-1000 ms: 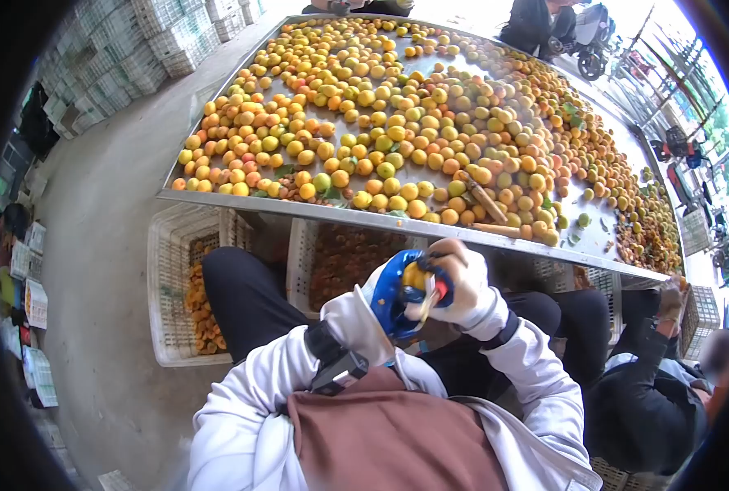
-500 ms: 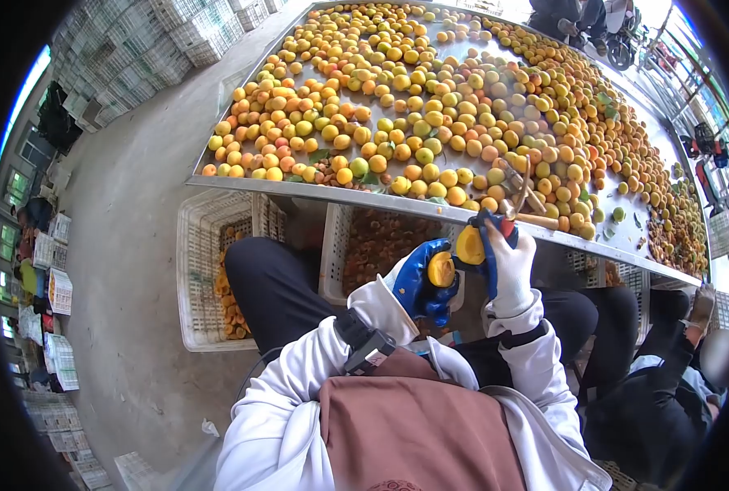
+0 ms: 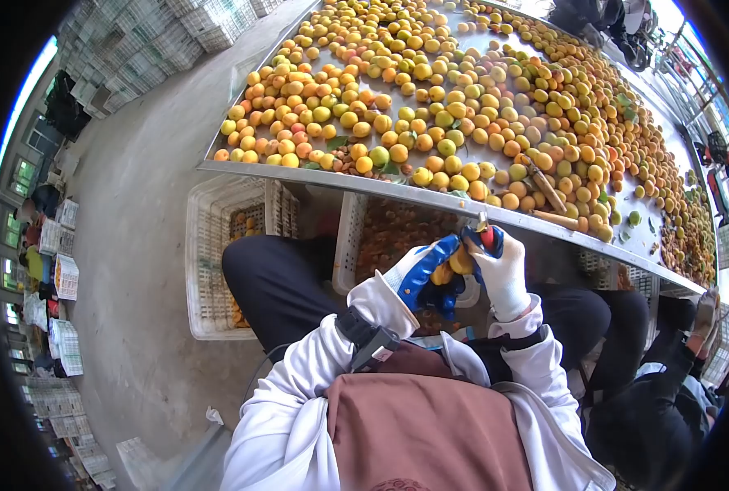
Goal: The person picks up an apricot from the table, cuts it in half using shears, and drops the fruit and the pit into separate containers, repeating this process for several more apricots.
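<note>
Holding a yellow-orange fruit [image 3: 462, 262] out in front of the brown apron [image 3: 426, 425], low and central, between both gloves. Curling left grip [image 3: 426, 268], white glove with blue-coated palm, closed around the fruit; clamping right grip [image 3: 499, 266], matching glove, on a red-handled tool [image 3: 487, 238], short metal tip pointing up and away. Can't tell from this angle whether the fruit is whole or parted, or how hard the right fingers press on it.

To do this well: cradle the fruit in the palm, don't squeeze; probably soft enough to bruise. Turn the fruit, not the tool. Park the tip clear of the left fingers, as now. Stay well out from the metal edge to avoid knocking knuckles.

Just past the gloves, below the worktop [image 3: 364, 184]: see a white plastic crate [image 3: 348, 245] with brownish bits inside. Left of the dark-trousered knee [image 3: 278, 270]: see a second white crate [image 3: 196, 274] with orange pieces. Up top: note loose round fruits [image 3: 454, 110], yellow to greenish, plus brown wooden sticks [image 3: 547, 186] near the edge. Far left: see stacked pale crates [image 3: 180, 33].
</note>
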Available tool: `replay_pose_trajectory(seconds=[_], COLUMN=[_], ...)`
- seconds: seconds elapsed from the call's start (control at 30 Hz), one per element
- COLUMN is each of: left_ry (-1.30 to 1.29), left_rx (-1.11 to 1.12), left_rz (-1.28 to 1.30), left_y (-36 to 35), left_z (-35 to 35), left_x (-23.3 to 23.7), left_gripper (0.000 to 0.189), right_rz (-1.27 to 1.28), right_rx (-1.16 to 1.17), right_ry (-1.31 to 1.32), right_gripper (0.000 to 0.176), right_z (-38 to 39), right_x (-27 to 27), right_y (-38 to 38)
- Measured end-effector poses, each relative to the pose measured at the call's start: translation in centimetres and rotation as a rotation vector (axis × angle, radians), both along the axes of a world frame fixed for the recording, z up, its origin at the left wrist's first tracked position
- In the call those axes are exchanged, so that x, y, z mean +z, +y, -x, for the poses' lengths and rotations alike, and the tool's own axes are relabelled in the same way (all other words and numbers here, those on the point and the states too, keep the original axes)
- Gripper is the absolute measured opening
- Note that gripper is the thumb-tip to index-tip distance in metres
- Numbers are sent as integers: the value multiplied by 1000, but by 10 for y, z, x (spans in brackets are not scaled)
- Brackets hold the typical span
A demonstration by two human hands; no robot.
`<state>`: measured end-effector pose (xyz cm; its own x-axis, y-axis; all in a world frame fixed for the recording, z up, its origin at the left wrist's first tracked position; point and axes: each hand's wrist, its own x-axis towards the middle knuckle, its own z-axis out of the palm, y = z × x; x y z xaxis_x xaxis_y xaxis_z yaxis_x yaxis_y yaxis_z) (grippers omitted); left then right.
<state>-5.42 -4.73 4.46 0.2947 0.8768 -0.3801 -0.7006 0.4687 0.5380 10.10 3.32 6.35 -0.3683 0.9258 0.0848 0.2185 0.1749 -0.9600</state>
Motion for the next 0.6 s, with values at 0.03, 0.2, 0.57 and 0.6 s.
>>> replay_pose_trajectory(seconds=[0.03,0.2,0.57,0.6], left_ry=[61,270,-165,-281], left_rx=[7,84,1253,1269], left_rz=[-39,-196,-340,-291], left_y=[-4,-16,-111,-120], left_z=[2,17,201,215], left_x=[8,18,21,12], left_gripper=[44,38,33,33], right_rz=[5,74,147,121], right_rx=[6,-25,-50,-45], right_ry=[4,14,124,105], right_gripper=[17,17,25,26], right_z=[2,21,24,25], right_x=[-1,-2,-23,-25], right_y=[-1,-5,6,6])
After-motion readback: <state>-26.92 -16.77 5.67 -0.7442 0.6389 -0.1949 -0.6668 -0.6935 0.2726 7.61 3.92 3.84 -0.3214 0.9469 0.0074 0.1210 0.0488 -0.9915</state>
